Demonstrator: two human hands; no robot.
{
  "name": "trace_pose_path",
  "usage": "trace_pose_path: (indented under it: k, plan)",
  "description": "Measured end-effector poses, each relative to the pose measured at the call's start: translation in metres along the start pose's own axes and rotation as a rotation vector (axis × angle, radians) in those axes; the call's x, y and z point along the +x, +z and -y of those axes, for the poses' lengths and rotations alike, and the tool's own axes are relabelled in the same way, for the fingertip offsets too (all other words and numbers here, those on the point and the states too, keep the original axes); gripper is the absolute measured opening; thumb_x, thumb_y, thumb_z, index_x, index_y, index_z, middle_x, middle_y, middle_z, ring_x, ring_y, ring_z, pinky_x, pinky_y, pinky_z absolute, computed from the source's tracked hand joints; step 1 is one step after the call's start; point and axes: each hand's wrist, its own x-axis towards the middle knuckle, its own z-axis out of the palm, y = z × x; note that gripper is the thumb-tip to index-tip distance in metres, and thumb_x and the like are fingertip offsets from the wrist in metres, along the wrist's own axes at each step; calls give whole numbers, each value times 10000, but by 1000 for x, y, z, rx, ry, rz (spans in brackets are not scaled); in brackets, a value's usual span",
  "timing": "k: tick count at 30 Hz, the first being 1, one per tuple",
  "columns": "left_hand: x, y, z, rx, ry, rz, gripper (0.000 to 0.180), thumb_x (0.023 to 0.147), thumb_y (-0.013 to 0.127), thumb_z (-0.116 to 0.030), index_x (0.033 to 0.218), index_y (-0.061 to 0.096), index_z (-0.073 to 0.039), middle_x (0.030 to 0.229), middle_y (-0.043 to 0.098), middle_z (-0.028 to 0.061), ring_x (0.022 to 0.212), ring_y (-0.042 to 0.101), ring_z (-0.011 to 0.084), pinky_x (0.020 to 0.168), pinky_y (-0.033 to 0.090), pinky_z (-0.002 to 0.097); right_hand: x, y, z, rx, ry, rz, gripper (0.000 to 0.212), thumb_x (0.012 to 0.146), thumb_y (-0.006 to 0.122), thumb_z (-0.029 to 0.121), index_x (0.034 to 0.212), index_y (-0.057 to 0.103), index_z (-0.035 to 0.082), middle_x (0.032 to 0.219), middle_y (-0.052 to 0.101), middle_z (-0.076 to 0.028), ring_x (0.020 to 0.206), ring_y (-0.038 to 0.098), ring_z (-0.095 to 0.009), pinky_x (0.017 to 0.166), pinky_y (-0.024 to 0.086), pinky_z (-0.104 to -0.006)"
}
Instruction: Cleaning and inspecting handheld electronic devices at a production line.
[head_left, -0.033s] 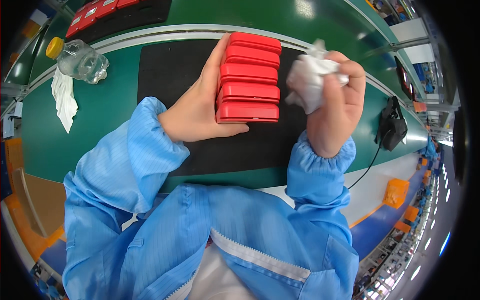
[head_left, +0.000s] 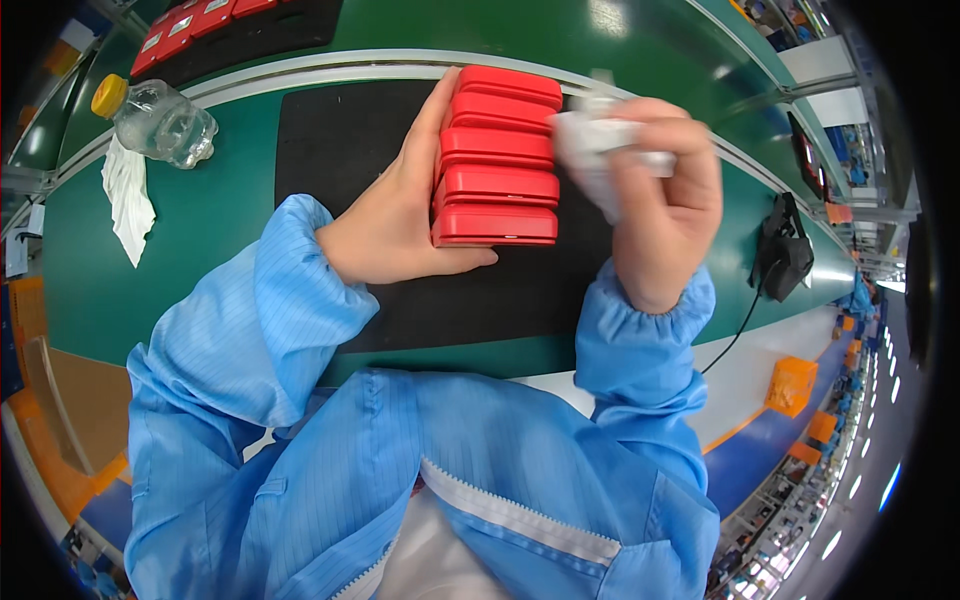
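Left fingers [head_left: 434, 112] clasp five red cases [head_left: 498, 148], right fingers [head_left: 682, 136] pinch tissue [head_left: 588, 150]; mat [head_left: 450, 312] free toward counter's [head_left: 85, 265] near edge; cases smooth, rounded; tissue crumpled.

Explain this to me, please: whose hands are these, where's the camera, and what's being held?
These are a person's own bare hands, not a machine's. The camera sits on their head, looking down, and its wide lens bends straight edges. The left hand grips five red cases lined up together over a black mat. The right hand pinches a white wad close to the cases; blur hides whether they touch. On the green table, a clear bottle and a white wipe are at left, and a black object is at right.
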Motion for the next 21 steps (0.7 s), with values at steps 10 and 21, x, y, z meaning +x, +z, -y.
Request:
trace_pose_path:
  k: [10,21]
  plan:
    - [-9,0,0,-206,-135,-31,1320,685,894,-117,1581,-75,-60,1510,262,268,1400,355,427,1165,337,445,24,-25,25,-720,-194,495,373,676,686,-118,1014,752,26,958,749,-72,908,686,-248,817,551,-334]
    - [-6,-4,-4,-72,-96,-33,1294,708,884,-151,1577,-70,-53,1503,261,275,1393,361,431,1144,368,447,73,-8,0,-671,-117,541,200,801,717,-39,973,762,51,980,741,-78,906,684,-208,722,566,-290]
